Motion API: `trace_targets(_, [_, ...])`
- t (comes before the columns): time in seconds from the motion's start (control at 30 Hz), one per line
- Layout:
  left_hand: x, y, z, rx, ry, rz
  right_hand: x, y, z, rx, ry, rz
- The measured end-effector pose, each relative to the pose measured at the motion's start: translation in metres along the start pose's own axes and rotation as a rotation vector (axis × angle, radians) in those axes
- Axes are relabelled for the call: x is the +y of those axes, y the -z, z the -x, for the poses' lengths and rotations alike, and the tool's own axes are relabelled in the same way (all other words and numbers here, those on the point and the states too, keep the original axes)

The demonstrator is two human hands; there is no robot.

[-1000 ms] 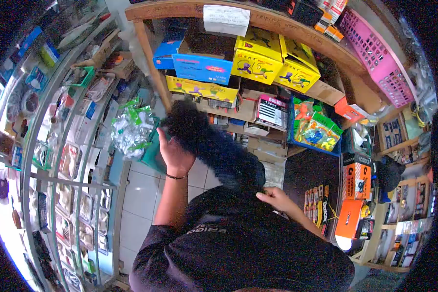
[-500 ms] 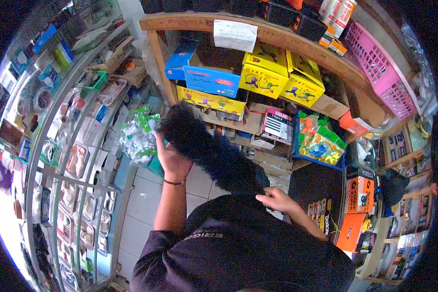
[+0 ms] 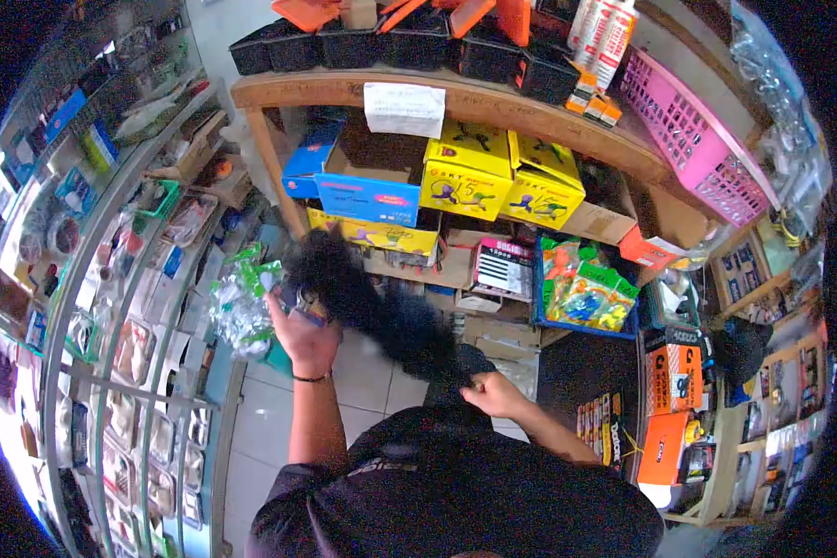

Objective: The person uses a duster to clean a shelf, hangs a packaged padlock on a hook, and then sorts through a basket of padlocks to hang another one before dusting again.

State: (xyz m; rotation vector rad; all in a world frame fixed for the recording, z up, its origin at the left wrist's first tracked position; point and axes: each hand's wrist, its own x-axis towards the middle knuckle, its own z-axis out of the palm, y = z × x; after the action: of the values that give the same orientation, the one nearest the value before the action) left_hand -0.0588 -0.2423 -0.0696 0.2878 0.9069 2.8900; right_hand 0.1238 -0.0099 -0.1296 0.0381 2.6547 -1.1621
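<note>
My right hand (image 3: 495, 394) is closed around the lower end of a fluffy black duster (image 3: 395, 325), close in front of my body. The duster slants up and to the left, and its far end is beside my left hand (image 3: 309, 342). That hand is raised, its fingers curled at a bundle of clear plastic packets (image 3: 240, 312) with green tops. Something small and dark shows near the left palm, too blurred to name. Behind the duster's tip, a long yellow box (image 3: 372, 237) lies on the lower shelf.
A wooden shelf (image 3: 344, 90) ahead carries black bins and a pink basket (image 3: 693, 139). Below are a blue box (image 3: 367, 197), yellow boxes (image 3: 465, 177) and a blue tray (image 3: 586, 327) of colourful packets. Glass shelving (image 3: 149, 372) stands left; orange boxes (image 3: 674, 377) stand right.
The camera view has tilted up, so the shelves appear lower and farther left. Both hands keep their holds, and the duster's fluffy end is blurred by motion.
</note>
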Motion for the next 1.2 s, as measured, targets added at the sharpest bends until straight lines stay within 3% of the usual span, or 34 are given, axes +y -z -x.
trace_targets(0.03, [-0.002, -0.004, 0.002, 0.104, -0.056, -0.299, -0.001, -0.004, 0.002, 0.021, 0.008, -0.015])
trace_targets(0.1, [-0.014, 0.035, -0.009, -0.261, 0.256, 0.389, 0.011, -0.014, 0.005, -0.002, 0.091, -0.010])
trace_targets(0.17, [-0.013, 0.016, -0.008, -0.230, 0.181, 0.341, 0.007, 0.003, 0.000, 0.001, -0.034, 0.039])
trace_targets(0.23, [0.000, -0.014, -0.004, 0.078, 0.152, 0.399, 0.009, 0.000, -0.004, 0.093, -0.033, -0.011])
trace_targets(0.27, [-0.003, -0.005, 0.000, 0.080, 0.194, 0.381, 0.007, -0.001, -0.001, -0.002, 0.015, -0.012])
trace_targets(0.3, [-0.021, 0.029, -0.012, -0.382, 0.135, 0.620, 0.006, 0.000, 0.001, -0.096, 0.060, -0.010])
trace_targets(0.37, [-0.016, 0.017, -0.007, -0.290, 0.227, 0.429, 0.010, 0.008, 0.000, -0.101, 0.101, 0.058])
trace_targets(0.43, [-0.003, -0.012, 0.000, -0.003, 0.176, 0.316, 0.012, 0.017, -0.003, 0.054, -0.024, -0.038])
trace_targets(0.47, [-0.009, 0.000, -0.003, 0.032, 0.232, 0.375, 0.017, 0.009, 0.000, -0.030, -0.064, 0.041])
trace_targets(0.57, [-0.010, 0.003, -0.003, 0.012, 0.238, 0.363, 0.012, -0.001, 0.010, -0.047, -0.029, -0.122])
trace_targets(0.63, [-0.010, 0.000, -0.002, 0.039, 0.229, 0.378, 0.020, 0.012, 0.007, 0.001, -0.150, -0.067])
trace_targets(0.7, [-0.017, 0.003, 0.004, 0.085, 0.236, 0.396, 0.026, 0.008, 0.011, 0.007, -0.101, 0.035])
trace_targets(0.77, [-0.022, 0.013, -0.002, -0.006, 0.158, 0.381, 0.021, 0.003, 0.014, -0.058, -0.005, 0.037])
trace_targets(0.8, [-0.024, 0.025, -0.001, -0.247, 0.281, 0.673, 0.023, 0.003, 0.014, -0.087, 0.016, 0.055])
trace_targets(0.83, [-0.020, 0.016, 0.000, -0.249, 0.280, 0.673, 0.026, 0.003, 0.011, -0.086, 0.018, 0.056])
trace_targets(0.9, [-0.007, -0.012, 0.006, 0.058, 0.145, 0.272, 0.032, 0.002, 0.008, -0.011, -0.083, 0.007])
trace_targets(0.97, [-0.008, -0.011, 0.011, 0.050, 0.226, 0.424, 0.024, -0.004, 0.013, -0.054, -0.074, -0.040])
trace_targets(1.03, [-0.017, 0.018, 0.008, -0.323, 0.337, 1.091, 0.018, -0.009, 0.015, -0.096, 0.104, 0.032])
trace_targets(1.07, [-0.019, 0.024, 0.002, -0.366, 0.231, 0.530, 0.022, -0.008, 0.013, -0.076, 0.129, 0.029])
trace_targets(1.1, [-0.021, 0.029, 0.005, -0.363, 0.233, 0.527, 0.025, -0.002, 0.012, -0.108, -0.010, 0.014])
trace_targets(1.17, [-0.004, -0.014, 0.014, 0.072, 0.190, 0.341, 0.028, -0.008, 0.011, -0.035, -0.014, -0.005])
trace_targets(1.2, [-0.006, -0.009, 0.014, 0.045, 0.176, 0.312, 0.029, -0.013, 0.013, -0.088, 0.030, 0.031])
